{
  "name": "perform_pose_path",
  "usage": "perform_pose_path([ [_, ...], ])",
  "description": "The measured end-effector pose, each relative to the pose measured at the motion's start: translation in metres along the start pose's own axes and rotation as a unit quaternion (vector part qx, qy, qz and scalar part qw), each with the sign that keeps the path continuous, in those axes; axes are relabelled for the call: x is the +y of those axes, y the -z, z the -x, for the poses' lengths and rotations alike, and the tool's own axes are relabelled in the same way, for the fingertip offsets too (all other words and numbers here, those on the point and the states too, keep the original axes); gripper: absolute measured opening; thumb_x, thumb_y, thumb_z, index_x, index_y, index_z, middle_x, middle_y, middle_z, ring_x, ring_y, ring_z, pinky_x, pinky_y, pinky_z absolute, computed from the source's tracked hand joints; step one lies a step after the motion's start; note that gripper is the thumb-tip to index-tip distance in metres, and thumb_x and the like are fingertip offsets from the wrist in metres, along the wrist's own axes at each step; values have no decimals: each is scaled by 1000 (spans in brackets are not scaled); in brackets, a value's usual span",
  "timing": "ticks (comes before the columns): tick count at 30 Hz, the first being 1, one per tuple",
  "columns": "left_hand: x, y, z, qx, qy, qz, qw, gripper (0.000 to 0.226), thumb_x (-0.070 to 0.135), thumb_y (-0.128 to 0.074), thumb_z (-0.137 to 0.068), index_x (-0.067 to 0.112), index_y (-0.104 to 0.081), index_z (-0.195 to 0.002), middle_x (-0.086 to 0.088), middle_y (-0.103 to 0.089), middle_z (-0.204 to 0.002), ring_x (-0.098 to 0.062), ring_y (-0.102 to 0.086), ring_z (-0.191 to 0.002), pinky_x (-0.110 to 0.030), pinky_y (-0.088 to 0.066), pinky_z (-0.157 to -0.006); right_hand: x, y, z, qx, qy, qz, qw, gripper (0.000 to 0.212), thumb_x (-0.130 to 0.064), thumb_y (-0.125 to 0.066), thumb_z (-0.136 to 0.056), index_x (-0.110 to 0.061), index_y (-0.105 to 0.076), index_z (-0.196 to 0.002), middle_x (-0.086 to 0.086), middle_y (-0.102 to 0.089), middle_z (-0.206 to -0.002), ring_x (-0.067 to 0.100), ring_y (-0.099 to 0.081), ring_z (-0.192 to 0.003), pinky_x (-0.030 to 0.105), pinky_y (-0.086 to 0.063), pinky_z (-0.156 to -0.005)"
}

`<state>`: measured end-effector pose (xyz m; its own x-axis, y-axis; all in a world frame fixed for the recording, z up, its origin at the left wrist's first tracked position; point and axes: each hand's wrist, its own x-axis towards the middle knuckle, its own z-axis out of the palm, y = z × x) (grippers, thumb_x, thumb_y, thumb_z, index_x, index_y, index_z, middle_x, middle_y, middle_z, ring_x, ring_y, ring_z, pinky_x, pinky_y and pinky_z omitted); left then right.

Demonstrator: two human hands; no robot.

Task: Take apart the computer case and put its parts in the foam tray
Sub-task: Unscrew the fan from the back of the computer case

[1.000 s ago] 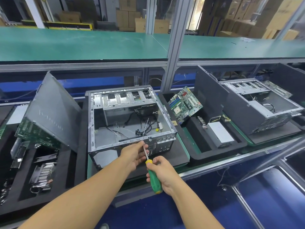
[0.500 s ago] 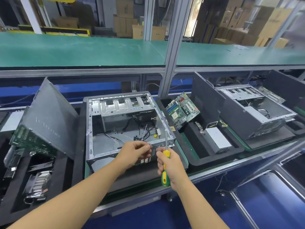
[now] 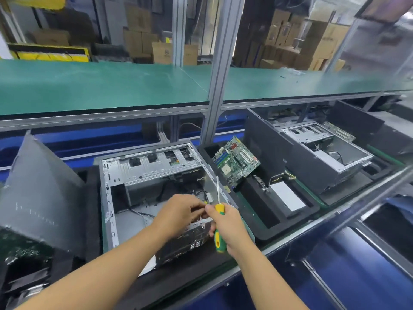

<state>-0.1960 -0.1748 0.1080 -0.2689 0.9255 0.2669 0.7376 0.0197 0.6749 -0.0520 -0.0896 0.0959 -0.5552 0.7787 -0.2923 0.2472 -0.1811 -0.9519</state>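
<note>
Lower left of frame, a grey side panel leans up; an elbow bump could tip it. The computer case sits mid frame, open on top. Left hand is at its near edge, grip curled on sth tiny, can't tell what. If it's a screw, it may drop in among the wires. Right hand has its grip round the screwdriver, tip up, close to the fingers, so it could poke. Foam tray waits just right of the case.

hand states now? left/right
Left hand: fingers curled over the open grey metal computer case; hold cannot be told.
Right hand: grips the green-and-yellow-handled screwdriver, shaft up.
</note>
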Motion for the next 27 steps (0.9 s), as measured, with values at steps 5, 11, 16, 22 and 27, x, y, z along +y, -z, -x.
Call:
perform_pose_path([
  [5,-10,-14,-27,-35,-12,42,998,31,27,-69,-93,26,-69,-124,11,-73,-103,-6,-66,-93,-30,-52,-86,0,7,-10,50,-1,-36,998,19,-27,-67,-96,-9,-63,-93,5,-66,-64,18,-52,-45,30,-47,-48],
  [11,-16,-47,-46,-110,40,-24,993,57,41,-53,-97,22,-38,-148,4,-49,-144,-16,-46,-132,-42,-36,-111,15,22,-17,124,-18,-78,989,13,-21,-68,-92,-9,-65,-92,12,-59,-67,20,-51,-47,30,-47,-50],
  [16,6,-75,-76,-168,15,-100,981,49,40,-47,-98,26,-42,-145,5,-45,-148,-19,-39,-137,-45,-26,-114,26,52,-24,163,-49,-93,981,13,-17,-70,-90,-9,-64,-98,4,-58,-60,18,-53,-50,28,-48,-48],
  [22,13,-112,-108,-144,3,-203,968,36,41,-41,-97,32,-55,-129,12,-50,-140,-16,-35,-133,-41,-20,-108,40,129,-49,185,-100,-69,975,11,-4,-71,-87,-8,-62,-93,3,-57,-61,14,-51,-47,28,-48,-48],
  [27,16,-141,-133,-94,63,-261,959,34,45,-38,-96,30,-65,-113,14,-57,-126,-13,-46,-122,-39,-21,-103,62,191,-87,161,-140,44,976,11,1,-64,-86,-9,-61,-90,10,-60,-74,15,-50,-48,27,-47,-47],
])
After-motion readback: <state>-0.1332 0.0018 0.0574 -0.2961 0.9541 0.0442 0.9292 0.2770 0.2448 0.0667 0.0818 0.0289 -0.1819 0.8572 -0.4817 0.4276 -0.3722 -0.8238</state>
